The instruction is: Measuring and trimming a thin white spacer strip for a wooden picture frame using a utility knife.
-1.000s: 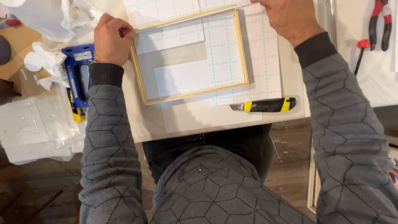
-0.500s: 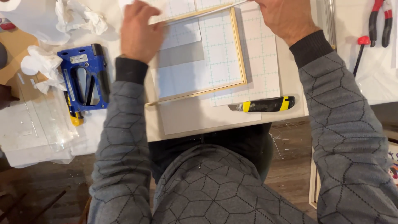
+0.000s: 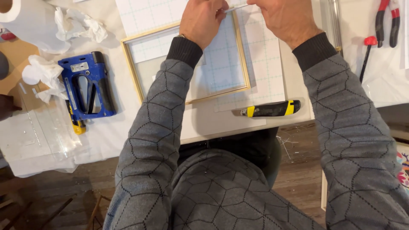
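A light wooden picture frame (image 3: pixel 132 66) with a clear pane lies flat on a white gridded mat (image 3: pixel 268 72) on the table. Both hands meet at the frame's far edge near the top of the view. My left hand (image 3: pixel 202 19) pinches that edge with fingers closed on it. My right hand (image 3: pixel 285 17) grips the same edge just to the right. The fingertips and the far edge are partly cut off by the top of the picture. Grey patterned sleeves cover both forearms, and the left forearm crosses over the frame.
A blue staple gun (image 3: pixel 87 87) lies left of the frame, with crumpled white paper (image 3: pixel 42 74) beside it. A yellow and black utility knife (image 3: pixel 270 109) rests near the table's front edge. Red-handled pliers (image 3: pixel 387 21) and a red-handled screwdriver (image 3: pixel 367 53) lie far right. Clear plastic sheeting (image 3: pixel 38 136) covers the left.
My left hand has moved from the frame's far left corner rightward along the far edge until it sits beside my right hand. The view shifted slightly, showing more of the staple gun.
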